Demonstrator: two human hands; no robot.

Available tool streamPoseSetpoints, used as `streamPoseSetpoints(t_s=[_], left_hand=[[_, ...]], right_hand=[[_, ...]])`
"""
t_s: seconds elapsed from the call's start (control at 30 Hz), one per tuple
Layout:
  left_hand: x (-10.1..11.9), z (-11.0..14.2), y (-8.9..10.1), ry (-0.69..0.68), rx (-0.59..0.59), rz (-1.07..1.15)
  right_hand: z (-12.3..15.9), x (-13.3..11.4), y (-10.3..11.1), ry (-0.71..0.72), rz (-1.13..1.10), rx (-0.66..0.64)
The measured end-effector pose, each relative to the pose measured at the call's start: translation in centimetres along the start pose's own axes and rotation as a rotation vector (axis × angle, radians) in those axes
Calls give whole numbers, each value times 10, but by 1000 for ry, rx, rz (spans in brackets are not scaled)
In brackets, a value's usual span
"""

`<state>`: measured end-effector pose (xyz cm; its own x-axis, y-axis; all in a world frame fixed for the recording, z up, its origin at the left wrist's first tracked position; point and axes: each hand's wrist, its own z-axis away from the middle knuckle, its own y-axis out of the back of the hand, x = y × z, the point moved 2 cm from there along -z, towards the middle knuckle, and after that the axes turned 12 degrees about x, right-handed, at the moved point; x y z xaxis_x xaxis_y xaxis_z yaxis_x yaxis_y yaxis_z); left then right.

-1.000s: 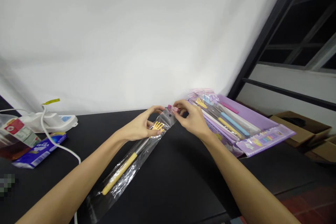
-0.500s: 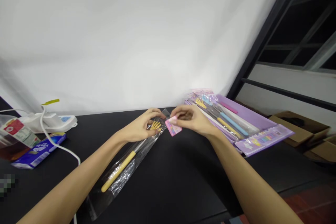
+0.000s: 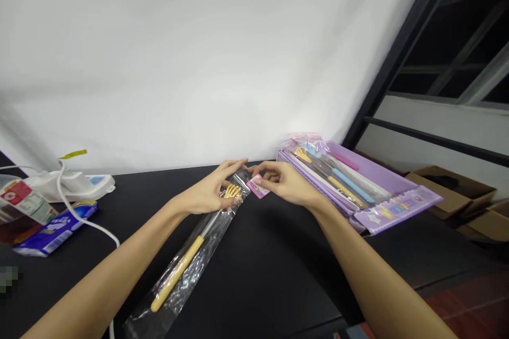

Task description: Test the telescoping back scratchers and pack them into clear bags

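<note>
A yellow back scratcher (image 3: 181,270) with a metal shaft and a hand-shaped head lies inside a clear plastic bag (image 3: 212,246), slanting across the black table. My left hand (image 3: 210,188) is closed around the head end, its thumb and fingers pinching the bag near its top. Between the thumb and fingers of my right hand (image 3: 288,183) is a small pink printed card (image 3: 257,186), held beside the bag's top end. Whether the right fingertips also touch the bag's edge, I cannot tell.
At right stands a purple display box (image 3: 382,175) of bagged back scratchers. On the left are a white power strip (image 3: 95,186) with a cable, a blue packet (image 3: 55,230) and a container of dark liquid (image 3: 16,228). Cardboard boxes (image 3: 449,190) sit beyond the table's right side.
The bag's top now bulges between my hands, and the bag with the scratcher has shifted slightly down and left. My right hand has moved a little left with the pink card.
</note>
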<state>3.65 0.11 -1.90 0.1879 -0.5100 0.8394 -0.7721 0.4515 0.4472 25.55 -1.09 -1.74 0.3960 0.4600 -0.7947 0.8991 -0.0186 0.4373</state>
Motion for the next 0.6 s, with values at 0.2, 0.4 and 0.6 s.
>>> streamPoseSetpoints(t_s=[0.2, 0.4, 0.6], left_hand=[[5, 0, -1, 10, -1, 21], [9, 0, -1, 0, -17, -50], [12, 1, -1, 50, -28, -2]], right_hand=[[-6, 13, 1, 17, -116, 136], [-7, 21, -2, -104, -242, 184], [-9, 17, 0, -8, -159, 431]])
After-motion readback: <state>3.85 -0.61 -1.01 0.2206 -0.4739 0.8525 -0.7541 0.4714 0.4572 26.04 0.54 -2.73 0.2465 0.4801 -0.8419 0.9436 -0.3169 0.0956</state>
